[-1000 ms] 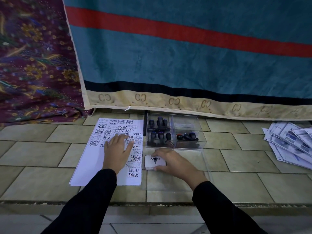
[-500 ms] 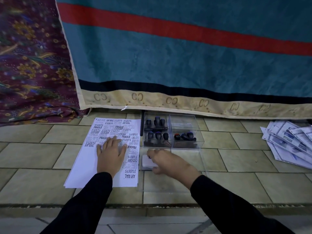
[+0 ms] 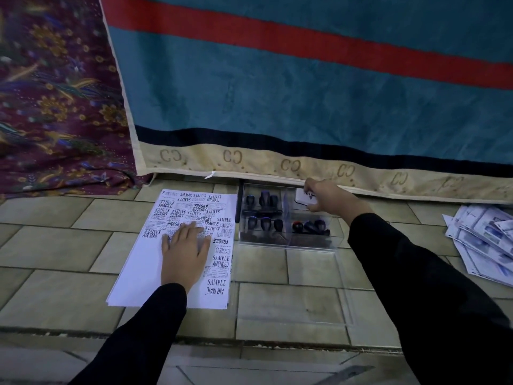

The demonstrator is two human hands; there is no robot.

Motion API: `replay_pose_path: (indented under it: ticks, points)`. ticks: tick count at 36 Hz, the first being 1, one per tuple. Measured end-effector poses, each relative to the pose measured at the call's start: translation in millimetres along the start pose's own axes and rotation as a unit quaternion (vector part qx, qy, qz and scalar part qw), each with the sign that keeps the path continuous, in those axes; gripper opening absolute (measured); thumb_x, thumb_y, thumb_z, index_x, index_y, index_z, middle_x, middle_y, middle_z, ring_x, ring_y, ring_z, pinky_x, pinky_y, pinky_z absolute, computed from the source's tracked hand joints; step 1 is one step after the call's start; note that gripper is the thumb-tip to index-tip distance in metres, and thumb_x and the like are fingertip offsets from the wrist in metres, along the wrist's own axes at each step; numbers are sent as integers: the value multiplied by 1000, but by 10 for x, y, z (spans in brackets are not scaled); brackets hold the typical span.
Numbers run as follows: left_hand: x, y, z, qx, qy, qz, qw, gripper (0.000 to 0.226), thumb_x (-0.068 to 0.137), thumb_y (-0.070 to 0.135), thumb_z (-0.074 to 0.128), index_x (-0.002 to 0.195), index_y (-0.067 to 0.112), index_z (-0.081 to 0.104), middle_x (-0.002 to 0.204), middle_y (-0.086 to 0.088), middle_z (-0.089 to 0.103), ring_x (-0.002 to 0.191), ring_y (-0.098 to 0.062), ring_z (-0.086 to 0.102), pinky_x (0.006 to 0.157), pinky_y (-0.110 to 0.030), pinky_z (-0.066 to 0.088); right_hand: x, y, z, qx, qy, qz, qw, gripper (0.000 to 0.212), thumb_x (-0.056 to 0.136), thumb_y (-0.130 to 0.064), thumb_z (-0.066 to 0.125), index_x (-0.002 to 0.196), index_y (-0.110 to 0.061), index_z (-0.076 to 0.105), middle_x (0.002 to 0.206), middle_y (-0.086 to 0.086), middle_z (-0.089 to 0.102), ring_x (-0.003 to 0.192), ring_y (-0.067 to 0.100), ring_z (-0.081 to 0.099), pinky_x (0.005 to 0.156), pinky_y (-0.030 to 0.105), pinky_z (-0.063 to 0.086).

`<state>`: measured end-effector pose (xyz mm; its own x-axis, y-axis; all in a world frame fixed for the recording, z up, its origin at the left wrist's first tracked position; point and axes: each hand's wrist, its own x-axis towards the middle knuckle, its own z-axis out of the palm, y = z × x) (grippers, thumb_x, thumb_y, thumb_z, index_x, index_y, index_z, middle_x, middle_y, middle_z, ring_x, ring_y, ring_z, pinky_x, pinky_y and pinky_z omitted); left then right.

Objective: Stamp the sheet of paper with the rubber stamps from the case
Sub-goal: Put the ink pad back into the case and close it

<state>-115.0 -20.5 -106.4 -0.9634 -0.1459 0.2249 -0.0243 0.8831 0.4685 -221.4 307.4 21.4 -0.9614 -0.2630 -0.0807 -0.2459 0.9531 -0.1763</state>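
A white sheet of paper (image 3: 144, 262), its far and right parts covered in black stamp prints, lies on the tiled floor. My left hand (image 3: 184, 252) rests flat on it, fingers spread. Right of the sheet stands a clear plastic case (image 3: 286, 244) holding several dark-handled rubber stamps (image 3: 263, 222). My right hand (image 3: 326, 197) holds a white ink pad (image 3: 305, 198) over the case's far right compartment. The case's clear lid (image 3: 291, 295) lies flat on the floor in front of it.
A teal blanket with a red stripe and beige border (image 3: 277, 107) hangs just behind the case. Purple patterned cloth (image 3: 55, 107) lies at the back left. A pile of printed papers (image 3: 483, 243) sits on the floor at the right.
My right hand has lifted the ink pad from the floor in front of the case and carried it back over the case's far right compartment. The left hand stays on the sheet.
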Motion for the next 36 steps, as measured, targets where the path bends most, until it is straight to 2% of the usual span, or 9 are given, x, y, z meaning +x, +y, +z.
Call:
replay_pose_path:
  ticks: [8, 12, 17, 21, 23, 27, 32, 34, 36]
  points:
    - [0, -7, 6, -5, 5, 2, 1000, 34, 97, 39, 42, 124, 23, 54, 146, 2, 45, 140, -19, 32, 119, -48, 7, 282, 136, 102, -33, -52, 1, 998, 37, 78, -15, 74, 106, -6, 52, 111, 15, 59, 83, 23, 51, 69, 29, 37]
    - [-1, -6, 0, 1, 5, 2, 1000, 35, 97, 40, 40, 125, 24, 54, 146, 3, 46, 139, -19, 32, 120, -48, 7, 388, 182, 155, -45, -89, -3, 995, 32, 73, -16, 78, 95, -15, 55, 108, 8, 57, 90, 26, 57, 75, 36, 48]
    - [7, 0, 0, 1, 7, 1, 1000, 34, 97, 39, 40, 124, 24, 54, 146, 3, 45, 140, -18, 31, 120, -48, 7, 447, 228, 228, 4, -100, -16, 995, 34, 65, -3, 81, 77, -19, 53, 94, 2, 59, 94, 28, 61, 77, 38, 50]
    - [7, -4, -3, 0, 7, 1, 1000, 34, 97, 40, 40, 124, 24, 53, 146, 3, 45, 140, -18, 31, 120, -48, 7, 452, 250, 263, 32, -94, -10, 995, 40, 66, 1, 79, 66, -27, 49, 100, 5, 63, 97, 25, 62, 78, 37, 50]
    - [8, 2, -5, 1, 6, 2, 1000, 34, 97, 40, 41, 125, 23, 53, 146, 3, 45, 140, -18, 32, 119, -48, 8, 442, 246, 262, 36, -98, -6, 995, 37, 69, 0, 78, 71, -26, 52, 105, 6, 63, 100, 25, 61, 79, 35, 48]
    - [11, 6, -21, -11, 5, 2, 1000, 33, 95, 38, 48, 124, 23, 54, 145, 3, 46, 139, -18, 33, 119, -47, 7, 410, 254, 258, 9, -101, -3, 995, 25, 80, -2, 68, 101, -14, 62, 115, 7, 58, 107, 25, 56, 82, 32, 44]
    - [45, 8, -94, -143, 17, -63, 987, 27, 88, 33, 62, 115, 29, 58, 121, 9, 62, 121, -15, 48, 119, -41, 9, 183, 114, 177, 62, 30, 18, 997, 25, 89, -5, 47, 107, -8, 64, 115, 16, 54, 106, 30, 53, 88, 28, 41]
    - [88, 19, -149, -248, 6, -128, 960, 29, 88, 32, 65, 115, 30, 57, 104, 11, 64, 110, -16, 49, 118, -44, 17, -14, 52, 145, 95, 96, 38, 990, 18, 89, -9, 52, 105, -9, 62, 108, 13, 55, 96, 27, 55, 81, 26, 40]
    - [137, 20, -211, -349, -12, -164, 923, 31, 89, 27, 66, 117, 28, 54, 115, 7, 61, 115, -18, 52, 114, -40, 28, -247, -4, 135, 117, 120, 79, 983, 13, 87, -13, 58, 99, -10, 60, 95, 8, 58, 88, 25, 56, 74, 26, 41]
